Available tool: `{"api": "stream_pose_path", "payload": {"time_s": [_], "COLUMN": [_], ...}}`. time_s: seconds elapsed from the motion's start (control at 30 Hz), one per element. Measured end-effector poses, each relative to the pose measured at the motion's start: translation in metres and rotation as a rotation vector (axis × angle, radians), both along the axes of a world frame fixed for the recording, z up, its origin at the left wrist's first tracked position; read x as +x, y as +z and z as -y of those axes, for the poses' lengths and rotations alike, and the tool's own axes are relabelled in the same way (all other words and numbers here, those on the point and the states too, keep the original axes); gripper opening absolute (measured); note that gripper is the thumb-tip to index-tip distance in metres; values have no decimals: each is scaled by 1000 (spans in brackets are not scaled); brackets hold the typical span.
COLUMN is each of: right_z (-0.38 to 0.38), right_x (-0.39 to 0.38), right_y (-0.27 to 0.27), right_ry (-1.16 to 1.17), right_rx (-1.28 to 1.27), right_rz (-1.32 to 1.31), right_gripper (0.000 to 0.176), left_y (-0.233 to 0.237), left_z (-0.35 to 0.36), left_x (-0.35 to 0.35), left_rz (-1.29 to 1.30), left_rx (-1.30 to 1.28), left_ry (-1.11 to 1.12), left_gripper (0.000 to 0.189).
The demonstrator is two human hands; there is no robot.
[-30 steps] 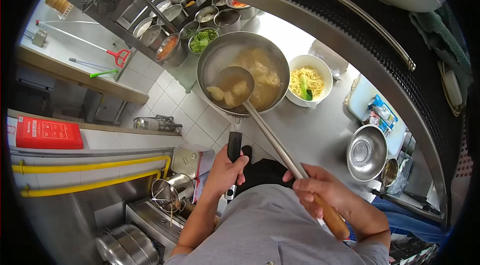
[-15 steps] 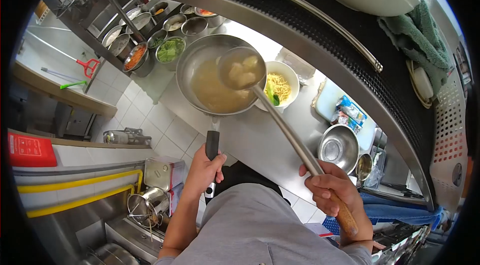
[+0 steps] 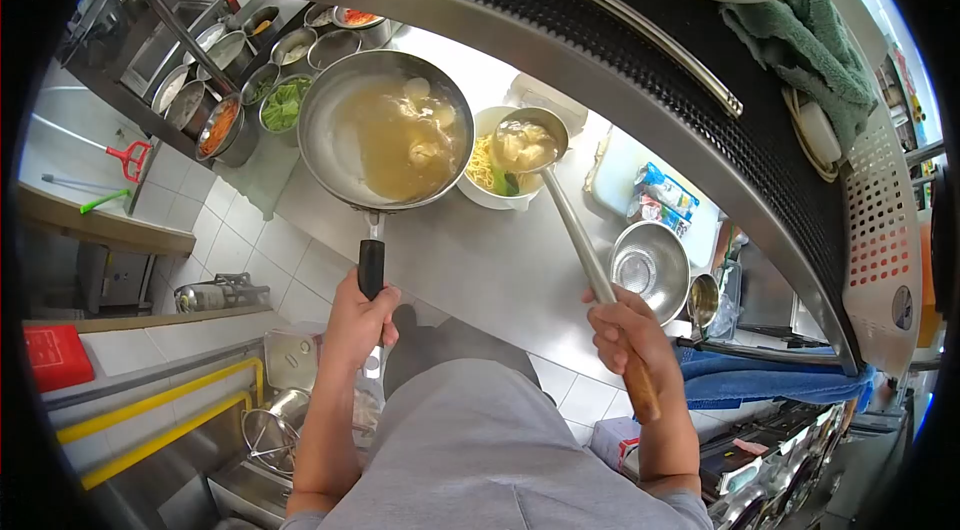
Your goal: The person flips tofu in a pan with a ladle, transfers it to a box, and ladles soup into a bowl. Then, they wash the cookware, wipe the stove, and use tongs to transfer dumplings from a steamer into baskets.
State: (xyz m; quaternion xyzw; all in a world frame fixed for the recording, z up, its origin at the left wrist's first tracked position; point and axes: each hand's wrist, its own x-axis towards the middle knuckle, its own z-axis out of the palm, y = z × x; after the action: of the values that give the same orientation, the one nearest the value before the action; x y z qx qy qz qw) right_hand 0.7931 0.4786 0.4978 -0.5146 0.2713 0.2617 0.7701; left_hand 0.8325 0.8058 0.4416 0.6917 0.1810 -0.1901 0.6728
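My left hand (image 3: 359,316) is closed round the black handle of a frying pan (image 3: 325,145). Cloudy broth with pale dumpling-like pieces lies in the pan, pooled toward its right side. My right hand (image 3: 630,328) grips the long handle of a ladle (image 3: 568,212) near its wooden end. The ladle's bowl holds broth and similar pale pieces, and it is over the right part of a white bowl (image 3: 481,196). Yellow noodles (image 3: 482,166) and a green leaf (image 3: 507,184) show in that bowl, partly hidden by the ladle.
Metal pots of cut vegetables, among them greens (image 3: 286,104), stand at the back left. A steel colander (image 3: 650,270) sits right of the bowl, near a board with blue packets (image 3: 668,192). A metal-edged shelf (image 3: 500,20) crosses above the counter (image 3: 470,270).
The ladle has moved from over the pan to over the white bowl. Broth in the pan has shifted toward its right side. The view has turned slightly.
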Motion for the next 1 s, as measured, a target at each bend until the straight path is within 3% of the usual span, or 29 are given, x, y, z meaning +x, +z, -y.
{"api": "stream_pose_path", "payload": {"time_s": [0.17,0.43,0.47,0.57,1.0], "right_z": [-16,-38,-34,-41,-37], "right_x": [0,-13,-23,-26,-16], "right_y": [-23,-56,-93,-111,-87], "right_ry": [66,256,301,274,194], "right_rx": [-191,-809,-996,-1157,-958], "right_rz": [65,168,300,452,495], "right_gripper": [25,28,25,23,25], "left_y": [0,8,7,9,24], "left_z": [-9,-11,-11,-4,26], "left_x": [3,8,8,9,21], "left_rz": [11,-7,-2,10,26], "left_rx": [5,48,50,35,147], "left_ry": [-26,-45,-52,-69,-120], "left_gripper": [14,16,16,16,15]}}
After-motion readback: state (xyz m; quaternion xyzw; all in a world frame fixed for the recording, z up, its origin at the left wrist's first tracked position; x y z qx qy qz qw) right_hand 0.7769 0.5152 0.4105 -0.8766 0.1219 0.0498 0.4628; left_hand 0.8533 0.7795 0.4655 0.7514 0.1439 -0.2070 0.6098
